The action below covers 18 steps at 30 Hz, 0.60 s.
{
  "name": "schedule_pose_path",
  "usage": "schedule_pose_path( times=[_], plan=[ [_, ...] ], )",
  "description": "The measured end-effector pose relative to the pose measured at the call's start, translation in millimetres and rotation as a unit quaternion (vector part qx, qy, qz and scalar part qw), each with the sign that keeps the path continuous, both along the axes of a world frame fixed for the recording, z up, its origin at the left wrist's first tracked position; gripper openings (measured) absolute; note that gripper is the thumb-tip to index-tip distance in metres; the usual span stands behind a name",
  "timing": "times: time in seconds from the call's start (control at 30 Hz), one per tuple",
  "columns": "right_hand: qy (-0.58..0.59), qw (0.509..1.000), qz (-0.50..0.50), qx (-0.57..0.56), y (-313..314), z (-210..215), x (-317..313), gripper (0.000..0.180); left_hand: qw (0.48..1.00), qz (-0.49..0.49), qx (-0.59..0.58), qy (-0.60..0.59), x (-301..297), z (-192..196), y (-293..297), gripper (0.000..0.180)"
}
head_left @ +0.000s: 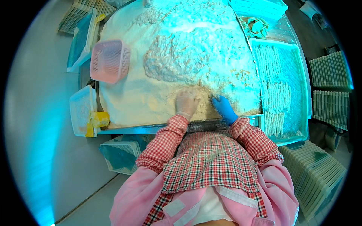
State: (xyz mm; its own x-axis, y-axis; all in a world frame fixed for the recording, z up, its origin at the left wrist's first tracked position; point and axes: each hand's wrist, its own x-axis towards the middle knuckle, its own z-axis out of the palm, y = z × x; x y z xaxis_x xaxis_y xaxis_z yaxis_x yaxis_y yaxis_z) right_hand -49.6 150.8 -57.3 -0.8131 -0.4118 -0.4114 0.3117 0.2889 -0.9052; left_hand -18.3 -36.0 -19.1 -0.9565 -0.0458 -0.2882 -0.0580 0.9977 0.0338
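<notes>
My left hand [187,103], in a whitish glove dusted with powder, rests at the near middle of a powder-covered worktable [132,101]. Its fingers are bent down into the powder and crumbs; whatever they grip is hidden. Just to its right, my right hand [225,108] wears a blue glove, its fingers curled in over the powder, with their contents not visible. Beyond both hands spreads a lumpy, wet-looking pale mass [171,56]. At the right, a shallow tray [299,75] carries rows of long pale strips [277,100].
A pink perforated basket [107,62] sits on the table's left side. White containers [83,113] with yellow tape stand off the left edge. Stacked trays [315,175] rise at the lower right, with more stacks [330,109] farther right. A crumpled cloth [256,27] lies at the back right.
</notes>
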Motion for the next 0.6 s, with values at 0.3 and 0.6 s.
schedule_pose_path(
  times=[0.3, 0.6],
  plan=[
    [-0.337, 0.906, -0.137, -0.217, -19, -4, -13, 0.043, 0.919, 0.118, 0.242, 0.289, -11, 6, 49, 0.053],
    [-0.411, 0.748, -0.179, -0.490, 15, 19, -17, 0.046, 0.946, 0.091, 0.210, 0.230, -37, -29, 71, 0.060]
  ],
)
